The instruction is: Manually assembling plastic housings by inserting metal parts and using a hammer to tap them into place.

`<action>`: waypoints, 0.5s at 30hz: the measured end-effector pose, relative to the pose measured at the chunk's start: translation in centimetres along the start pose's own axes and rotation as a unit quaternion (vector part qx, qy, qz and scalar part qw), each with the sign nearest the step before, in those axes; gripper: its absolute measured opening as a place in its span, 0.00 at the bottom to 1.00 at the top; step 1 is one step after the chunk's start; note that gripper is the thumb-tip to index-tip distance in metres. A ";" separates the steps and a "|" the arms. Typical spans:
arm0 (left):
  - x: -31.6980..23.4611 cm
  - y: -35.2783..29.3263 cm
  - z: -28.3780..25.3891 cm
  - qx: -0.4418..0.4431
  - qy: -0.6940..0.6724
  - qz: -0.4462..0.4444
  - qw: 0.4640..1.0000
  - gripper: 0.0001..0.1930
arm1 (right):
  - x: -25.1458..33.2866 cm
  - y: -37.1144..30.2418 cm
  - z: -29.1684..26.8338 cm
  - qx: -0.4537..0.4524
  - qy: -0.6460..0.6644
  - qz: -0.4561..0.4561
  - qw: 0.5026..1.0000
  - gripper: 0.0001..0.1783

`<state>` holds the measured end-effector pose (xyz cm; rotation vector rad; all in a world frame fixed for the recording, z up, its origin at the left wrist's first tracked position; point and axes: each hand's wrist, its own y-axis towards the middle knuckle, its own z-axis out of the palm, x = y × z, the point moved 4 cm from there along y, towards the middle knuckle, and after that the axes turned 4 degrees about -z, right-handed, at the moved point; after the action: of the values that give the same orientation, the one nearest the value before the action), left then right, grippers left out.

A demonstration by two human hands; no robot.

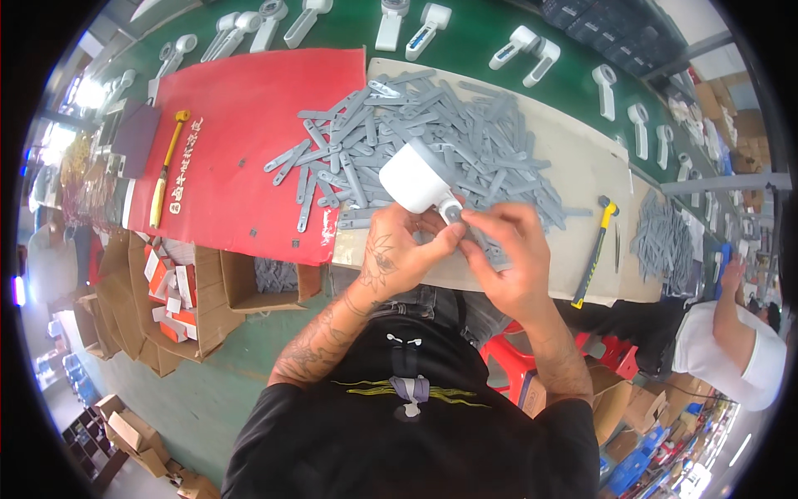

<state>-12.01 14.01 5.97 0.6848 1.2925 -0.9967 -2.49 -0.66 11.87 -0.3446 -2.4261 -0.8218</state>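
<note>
Left hand [389,249] pinching handle [450,208] of white device [411,178], up in front of grey strips [352,179]. Looks light, stiff, slick; I'd grip the handle. Right hand [517,258]: forefinger at handle, can't tell whether pinching.

A factory assembly workshop is showing.
White handheld units [429,30] are lining a long green bench [478,35], many matching grey strips [490,125] are lying heaped on a worktable [582,150], yellow-handled hammers [595,252] are flanking them, and open cartons [238,273] are standing below.
</note>
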 end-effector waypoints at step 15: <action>2.4 -0.4 2.7 0.062 -0.083 -0.068 0.992 0.21 | -2.4 -1.9 1.3 0.025 0.304 0.239 0.922 0.30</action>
<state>-11.23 11.00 4.20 0.5999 1.1494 -1.2282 -1.86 -1.52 8.70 -0.5412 -1.6796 -0.5383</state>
